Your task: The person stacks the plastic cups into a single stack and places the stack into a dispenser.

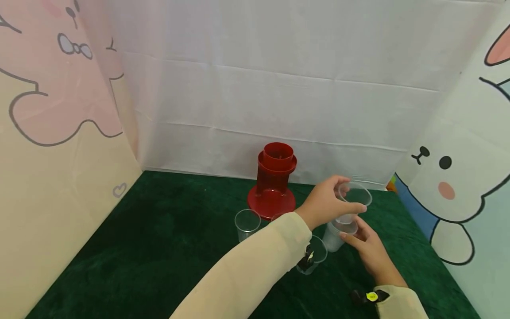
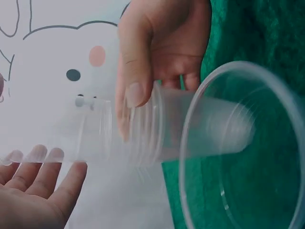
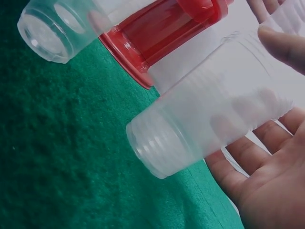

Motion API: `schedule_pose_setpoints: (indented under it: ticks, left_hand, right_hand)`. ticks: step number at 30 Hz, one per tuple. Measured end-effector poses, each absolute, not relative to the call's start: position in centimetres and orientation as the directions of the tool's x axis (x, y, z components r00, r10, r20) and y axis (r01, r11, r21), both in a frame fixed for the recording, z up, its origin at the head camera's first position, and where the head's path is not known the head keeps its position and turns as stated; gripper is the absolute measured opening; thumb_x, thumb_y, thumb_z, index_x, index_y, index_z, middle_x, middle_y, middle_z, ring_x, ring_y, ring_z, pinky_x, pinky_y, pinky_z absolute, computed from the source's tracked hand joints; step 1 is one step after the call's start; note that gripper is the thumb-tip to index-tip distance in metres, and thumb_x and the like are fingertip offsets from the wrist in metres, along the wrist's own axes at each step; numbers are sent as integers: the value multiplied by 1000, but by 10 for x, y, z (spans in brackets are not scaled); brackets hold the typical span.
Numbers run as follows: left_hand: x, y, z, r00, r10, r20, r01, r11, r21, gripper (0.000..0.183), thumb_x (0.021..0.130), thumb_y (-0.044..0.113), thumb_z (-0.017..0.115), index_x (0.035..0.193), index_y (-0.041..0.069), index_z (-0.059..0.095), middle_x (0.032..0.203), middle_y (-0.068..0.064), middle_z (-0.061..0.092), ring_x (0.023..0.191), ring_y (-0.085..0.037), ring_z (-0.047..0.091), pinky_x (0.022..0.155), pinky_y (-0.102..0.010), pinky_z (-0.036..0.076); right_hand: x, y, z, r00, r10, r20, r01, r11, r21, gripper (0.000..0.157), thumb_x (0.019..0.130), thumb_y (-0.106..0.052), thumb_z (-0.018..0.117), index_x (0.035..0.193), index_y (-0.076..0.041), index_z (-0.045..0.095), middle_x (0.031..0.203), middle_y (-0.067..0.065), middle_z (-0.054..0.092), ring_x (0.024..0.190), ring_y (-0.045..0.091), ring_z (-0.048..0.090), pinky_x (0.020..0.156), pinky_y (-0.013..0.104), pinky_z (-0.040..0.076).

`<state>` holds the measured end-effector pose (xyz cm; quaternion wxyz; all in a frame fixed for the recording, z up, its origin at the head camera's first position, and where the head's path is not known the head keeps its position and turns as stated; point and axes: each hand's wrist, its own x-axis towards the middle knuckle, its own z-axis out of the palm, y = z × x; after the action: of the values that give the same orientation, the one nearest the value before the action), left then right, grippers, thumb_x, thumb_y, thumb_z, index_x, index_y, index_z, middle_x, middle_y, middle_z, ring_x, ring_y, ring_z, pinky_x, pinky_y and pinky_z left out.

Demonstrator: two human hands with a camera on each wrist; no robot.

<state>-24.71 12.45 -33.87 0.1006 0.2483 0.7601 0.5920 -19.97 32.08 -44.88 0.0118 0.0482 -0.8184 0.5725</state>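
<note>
The left hand [image 1: 324, 199] holds a clear upper cup [image 1: 354, 195], thumb across its near side and fingertips behind, while the right hand [image 1: 372, 257] grips the nested cup stack [image 1: 334, 238] just below, its thumb and fingers on opposite sides near the rims. Both lie at the right of the scene, beyond the red stand [image 1: 275, 184]; the upper cup's base is at the stack's mouth, though whether it is fully free cannot be told, nor whether the stack's foot touches the green cloth [image 1: 171, 248]. The cups look like thin plastic — very light, springy, smooth enough to slide in the fingers, and likely to dent or crack under a hard squeeze. A light hold just under the rim, where the wall should be stiffest, would suit the upper cup; the stack is better steadied round its upper body without pressing the walls together, as nested cups may cling. Around them, one loose cup [image 1: 248, 226] stands left beside the red stand and another cup [image 1: 318, 254] sits nearer, close by the stack. The left sleeve [image 1: 255, 274] crosses in front of the stand — it partly hides a further rim [image 1: 276, 216] and could brush the nearer cup.
</note>
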Motion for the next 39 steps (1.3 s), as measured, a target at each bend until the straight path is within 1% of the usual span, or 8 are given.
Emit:
schedule_pose_setpoints:
  ticks: [11, 14, 18, 20, 22, 27, 34, 39]
  left_hand:
    - [-242, 130, -359, -885, 461, 74, 210, 252, 945, 67, 86, 40, 85, 144, 23, 55, 130, 11, 64, 113, -7, 60, 92, -32, 55]
    - [-242, 130, -364, -886, 460, 63, 207, 271, 940, 65, 87, 41, 83, 144, 24, 56, 135, 10, 64, 119, -9, 59, 95, -35, 55]
    - [-242, 130, -368, -889, 457, 37, 198, 310, 930, 64, 88, 43, 82, 143, 24, 57, 138, 8, 63, 123, -11, 59, 98, -37, 54]
    - [-242, 130, -370, -894, 448, 17, 181, 326, 928, 65, 87, 44, 83, 142, 23, 57, 138, 8, 63, 122, -11, 59, 97, -36, 55]
    - [-241, 130, -371, -899, 438, -1, 167, 344, 924, 65, 86, 43, 84, 142, 21, 58, 138, 6, 63, 121, -11, 60, 96, -37, 55]
    - [-240, 131, -375, -902, 430, -44, 148, 403, 903, 64, 85, 39, 85, 141, 20, 60, 137, 3, 63, 117, -14, 62, 94, -39, 57]
    - [-239, 131, -382, -896, 439, -75, 146, 448, 882, 66, 85, 39, 85, 142, 20, 58, 134, 2, 64, 108, -16, 62, 90, -41, 57]
    - [-241, 131, -383, -887, 451, -100, 141, 472, 870, 66, 86, 39, 83, 144, 22, 58, 133, 3, 64, 106, -17, 62, 89, -42, 58]
  right_hand:
    - [-201, 322, -449, -996, -60, 68, -85, 359, -929, 62, 106, -26, 61, 157, -4, 35, 149, 19, 47, 114, -2, 56, 90, 20, 49]
    - [-200, 323, -449, -993, -70, 97, -115, 334, -936, 60, 105, -22, 62, 156, -3, 36, 148, 11, 48, 114, -2, 57, 90, 20, 50]
    - [-201, 326, -452, -980, -112, 166, -192, 297, -935, 55, 105, -13, 60, 155, -3, 38, 143, -4, 51, 115, 3, 60, 90, 21, 52]
    - [-201, 326, -454, -974, -130, 185, -216, 290, -932, 54, 106, -10, 58, 155, -3, 38, 142, -7, 50, 116, 5, 60, 91, 22, 52]
    - [-201, 326, -454, -973, -136, 187, -219, 290, -932, 55, 106, -11, 58, 156, -3, 37, 145, -3, 49, 116, 4, 59, 91, 21, 52]
    - [-200, 326, -453, -976, -129, 177, -208, 290, -934, 56, 106, -12, 59, 157, -4, 36, 150, 14, 45, 117, 1, 58, 91, 20, 51]
    - [-201, 326, -455, -970, -142, 200, -232, 272, -934, 57, 106, -11, 58, 158, -3, 35, 150, 11, 47, 121, -1, 56, 92, 19, 50]
    - [-201, 324, -453, -978, -128, 165, -194, 276, -941, 60, 106, -14, 59, 159, -4, 34, 154, 22, 41, 121, -2, 55, 92, 18, 49]
